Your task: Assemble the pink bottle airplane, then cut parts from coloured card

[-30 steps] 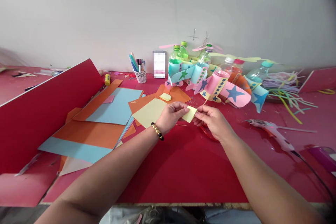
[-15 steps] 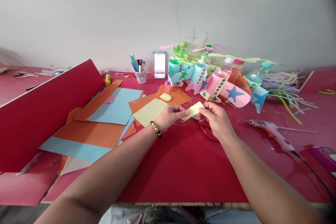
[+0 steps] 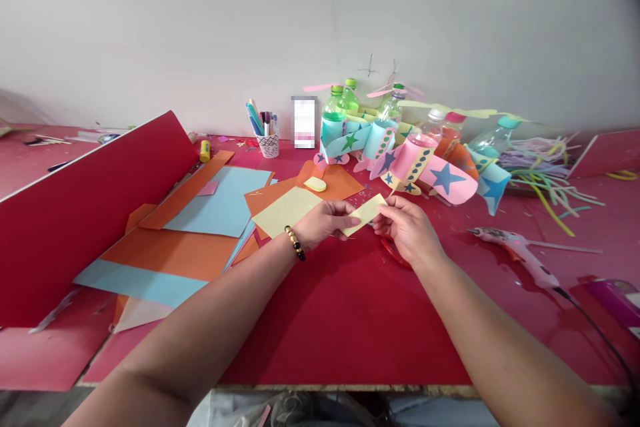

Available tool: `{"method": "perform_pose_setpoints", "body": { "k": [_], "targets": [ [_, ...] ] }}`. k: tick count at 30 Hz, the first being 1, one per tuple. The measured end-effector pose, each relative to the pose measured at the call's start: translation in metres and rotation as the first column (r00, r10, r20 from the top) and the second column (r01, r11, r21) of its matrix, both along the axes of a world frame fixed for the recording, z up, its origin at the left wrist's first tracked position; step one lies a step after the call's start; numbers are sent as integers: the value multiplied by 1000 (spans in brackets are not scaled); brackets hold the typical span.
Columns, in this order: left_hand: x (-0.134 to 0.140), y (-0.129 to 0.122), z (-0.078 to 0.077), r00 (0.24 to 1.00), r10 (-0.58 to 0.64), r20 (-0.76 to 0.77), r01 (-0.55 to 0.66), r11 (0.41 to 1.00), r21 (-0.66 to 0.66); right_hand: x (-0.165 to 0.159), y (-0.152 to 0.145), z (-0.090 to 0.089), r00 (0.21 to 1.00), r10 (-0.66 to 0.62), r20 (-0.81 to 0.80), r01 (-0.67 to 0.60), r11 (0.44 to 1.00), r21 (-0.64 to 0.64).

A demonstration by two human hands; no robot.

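A small strip of pale yellow paper (image 3: 367,211) is stretched between my two hands above the red table. My left hand (image 3: 331,221), with a bead bracelet at the wrist, pinches its left end between thumb and fingers. The upper right corner is pinched by my right hand (image 3: 407,223). Just under the right hand lie red-handled scissors (image 3: 394,252), partly hidden by it. Behind my left hand a larger pale yellow sheet (image 3: 287,210) rests on the table. A rounded yellow paper piece (image 3: 315,184) sits on orange paper (image 3: 345,181).
Bottle planes decorated with paper (image 3: 420,150) stand at the back right. On the right lies a pink glue gun (image 3: 520,253) with its cord. Coloured sheets (image 3: 165,253) and a standing red board (image 3: 90,213) fill the left. A pen cup (image 3: 269,145) and a phone (image 3: 304,123) stand behind.
The yellow strip now shows slightly more of its length between my hands. Both hands stay nearly in place, with the right fingers shifted a little left.
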State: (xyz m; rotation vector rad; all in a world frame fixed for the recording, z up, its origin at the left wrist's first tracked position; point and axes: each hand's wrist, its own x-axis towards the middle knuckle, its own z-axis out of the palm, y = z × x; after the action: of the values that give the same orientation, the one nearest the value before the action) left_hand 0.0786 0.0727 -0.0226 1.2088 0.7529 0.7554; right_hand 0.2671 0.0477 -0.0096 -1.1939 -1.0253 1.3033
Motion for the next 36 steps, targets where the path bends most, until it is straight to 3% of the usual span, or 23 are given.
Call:
{"method": "perform_pose_setpoints", "body": {
  "k": [4,7,15,27,31,36],
  "targets": [
    [-7,5,-2,992,109,-60,-111,993,-34,9,6,-2,999,-38,-5,38,999,15],
    [-13,8,-4,984,167,-56,-169,985,-33,17,9,-3,1000,13,18,-13,1000,5],
    [-16,6,4,986,106,-128,-108,994,-15,15,7,-5,973,206,102,-204,979,-28],
    [-11,7,2,965,241,-98,-229,966,119,18,8,-3,982,149,119,-144,988,-50],
    [-10,4,6,965,206,-162,-167,959,229,13,5,-6,956,223,191,-220,975,-39],
    [-4,-4,11,959,89,-268,-1,950,311,7,1,-7,852,378,362,-419,907,39]
  ]
}}
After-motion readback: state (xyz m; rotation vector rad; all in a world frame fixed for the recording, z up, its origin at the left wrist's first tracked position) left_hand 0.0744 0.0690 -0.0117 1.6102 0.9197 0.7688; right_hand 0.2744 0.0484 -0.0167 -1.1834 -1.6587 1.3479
